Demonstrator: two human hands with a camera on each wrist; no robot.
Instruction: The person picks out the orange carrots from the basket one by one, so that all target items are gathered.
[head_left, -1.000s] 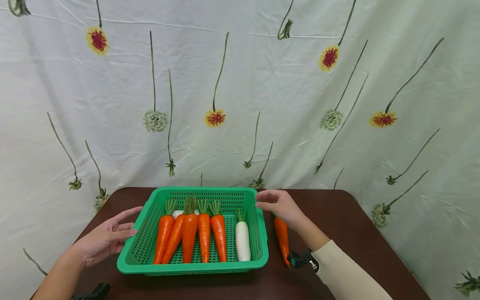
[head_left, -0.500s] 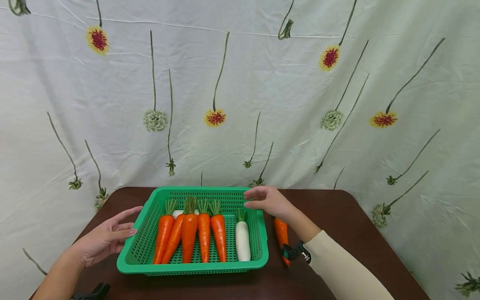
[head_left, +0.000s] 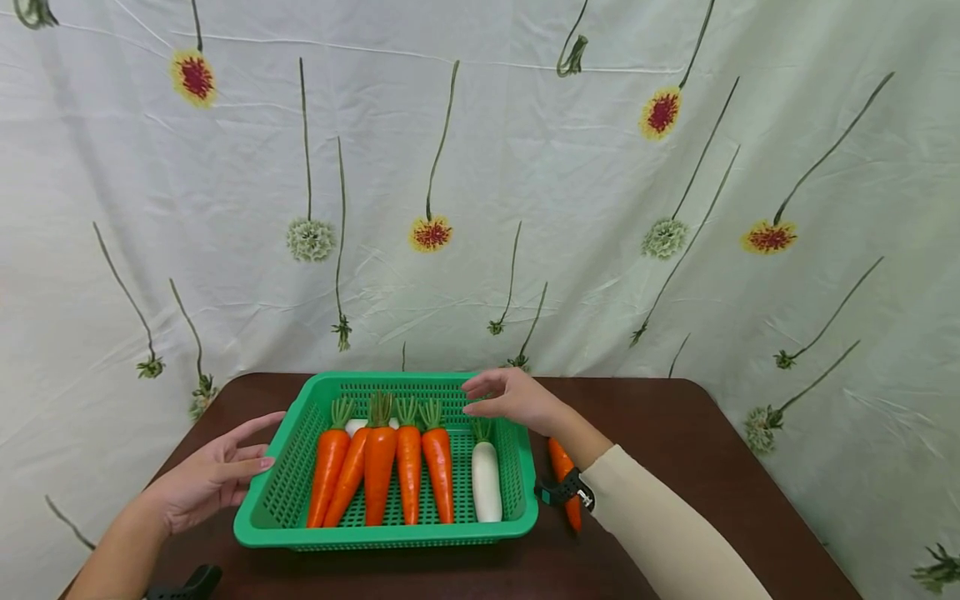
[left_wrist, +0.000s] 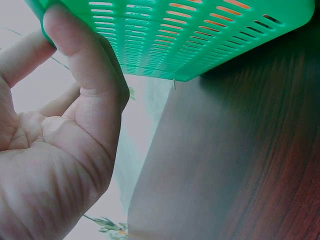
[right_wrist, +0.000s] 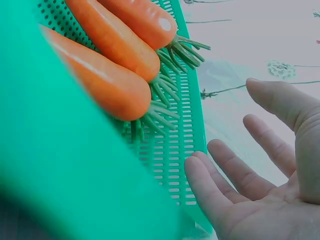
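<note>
**Left hand point(head_left: 213, 477) on the green basket point(head_left: 386, 536), right hand point(head_left: 517, 400) over its far right end**

From my end, starting at the left, I have the left hand against the basket's left rim, index finger long, thumb apart from it. Thumb and index touch the rim, but I see no firm grip. A black wrist strap point(head_left: 187, 583) sits at the near left.

The basket stands on the dark brown table point(head_left: 705, 483), in the middle of my head view. In its left and middle part lie five carrots point(head_left: 379, 479), green tops far, tips near, some overlapping. A bit of something white point(head_left: 356, 427) shows behind their tops. To their right, apart, a white radish point(head_left: 487, 483) lies the same way round.

Beyond the radish's leaves I see the right hand, thumb and fingers well parted, holding nothing; I can't tell whether it touches the basket. Right of the basket, a loose carrot point(head_left: 559, 460) lies on the table, partly hidden by the right wrist. A cream sleeve point(head_left: 667, 525) covers that forearm. Flowered cloth point(head_left: 510, 150) hangs across the far side.
</note>
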